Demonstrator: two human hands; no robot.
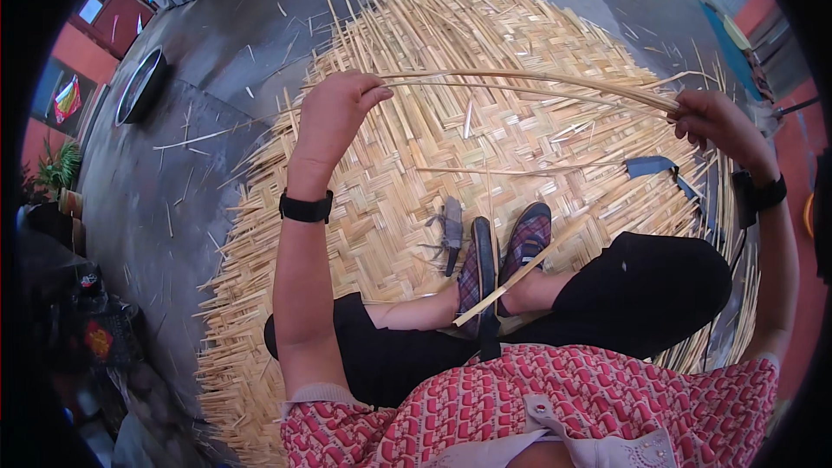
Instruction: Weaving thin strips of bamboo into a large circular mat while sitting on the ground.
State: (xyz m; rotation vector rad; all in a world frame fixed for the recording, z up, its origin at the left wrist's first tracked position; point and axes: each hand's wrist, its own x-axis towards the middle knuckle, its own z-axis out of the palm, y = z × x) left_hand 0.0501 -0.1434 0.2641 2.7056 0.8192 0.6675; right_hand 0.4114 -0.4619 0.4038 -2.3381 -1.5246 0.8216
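Observation:
A few long, pale split-reed strips (pixel 529 78) stretch in a slight bow between my two hands, above a woven reed mat (pixel 381 217). My left hand (pixel 338 108) pinches them at their left end, with the wrist bent over. At the other end, the fingers of my right hand (pixel 715 121) are curled around the strips. The mat has a herringbone weave, and loose reed ends stick out along its edges. Several unwoven strips (pixel 416 30) lie across its far part. Another loose strip (pixel 507 286) lies slantwise over my shoes.
My plaid shoes (pixel 530 234) rest on the mat. Beside them lies a grey cloth-wrapped object (pixel 451 230). A dark blue-grey strip of cloth (pixel 650 166) is at the right. A round metal basin (pixel 141 87) stands on the grey floor (pixel 208 78) at the left, among reed scraps.

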